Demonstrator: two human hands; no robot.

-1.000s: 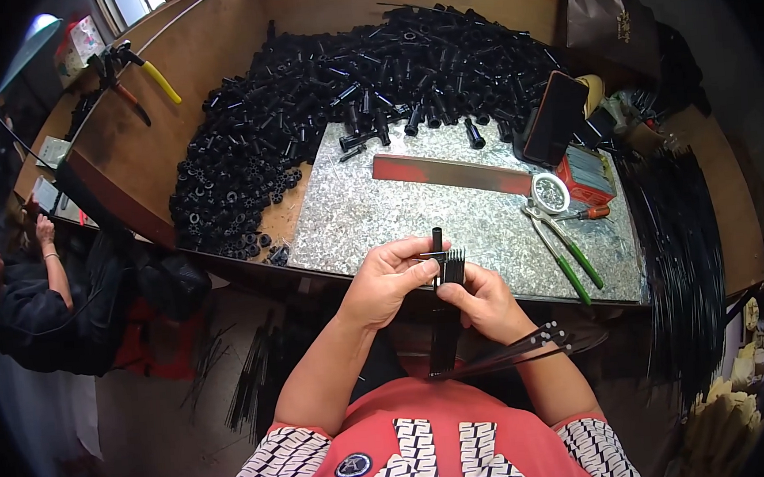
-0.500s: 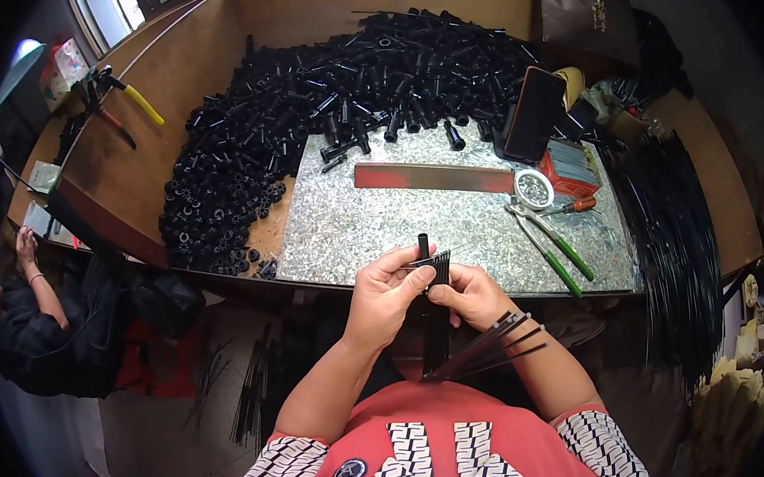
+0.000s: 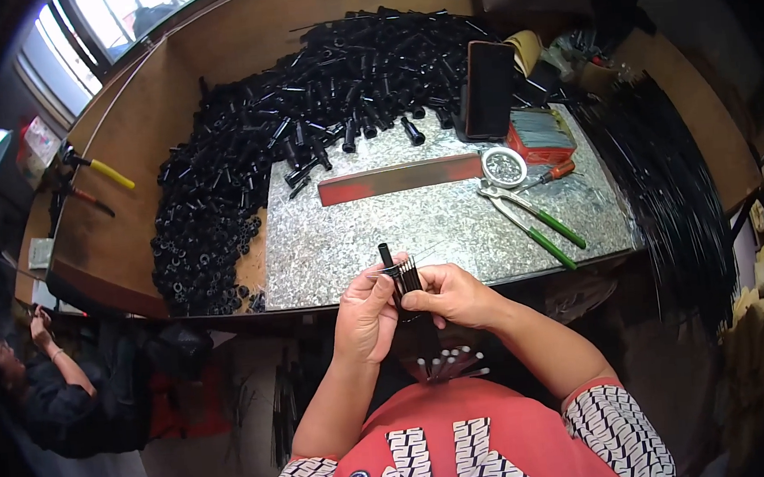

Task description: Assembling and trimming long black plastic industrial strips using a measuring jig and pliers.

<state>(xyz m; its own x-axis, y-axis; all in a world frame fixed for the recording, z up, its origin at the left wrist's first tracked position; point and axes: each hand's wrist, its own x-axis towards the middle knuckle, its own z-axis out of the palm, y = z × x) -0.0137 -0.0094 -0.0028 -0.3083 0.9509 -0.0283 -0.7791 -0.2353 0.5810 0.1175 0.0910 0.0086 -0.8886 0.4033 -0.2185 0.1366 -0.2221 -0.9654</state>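
My left hand [image 3: 368, 317] is closed on a slim black tube-shaped part [image 3: 386, 256], its end standing up past the thumb. Beside it my right hand [image 3: 457, 297] pinches a row of thin black rods [image 3: 409, 277] against the same part. Below my hands the rods' pale-tipped ends [image 3: 451, 358] fan out in front of my red top. The fingers hide the joint between rods and part. Both hands are just off the front edge of the speckled slab [image 3: 381, 225].
A heap of black tubular parts [image 3: 345, 90] spreads across the back and left. On the slab are a flat metal bar [image 3: 405, 182], a round dish [image 3: 486, 162], green-handled pliers [image 3: 562, 230], a screwdriver [image 3: 561, 170], a phone [image 3: 489, 89] and a red box [image 3: 544, 149]. Long black rods [image 3: 661, 175] lie right; a person [image 3: 68, 376] sits left.
The view has shifted, so the bench things sit further left. The rods' free ends have swung from my right forearm to below my hands. Both hands keep their hold.
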